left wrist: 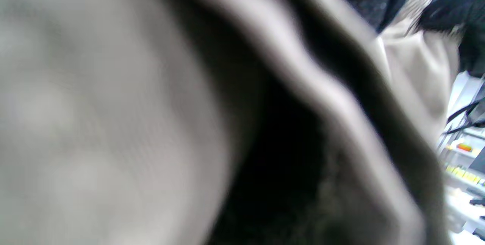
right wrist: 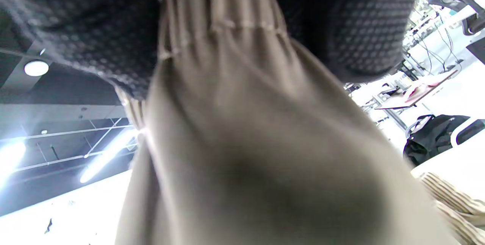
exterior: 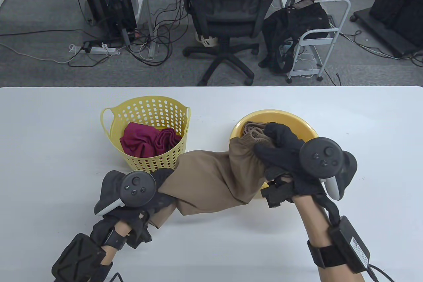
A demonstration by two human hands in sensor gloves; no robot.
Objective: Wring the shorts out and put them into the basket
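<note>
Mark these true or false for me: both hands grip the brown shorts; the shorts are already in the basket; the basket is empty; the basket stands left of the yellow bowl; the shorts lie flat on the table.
1. Both hands grip the brown shorts: true, the left hand at one end and the right hand at the waistband.
2. The shorts are in the basket: false, they hang between the hands.
3. The basket is empty: false, it holds a dark red cloth.
4. The basket stands left of the yellow bowl: true.
5. The shorts lie flat: false, they are bunched and creased.
</note>
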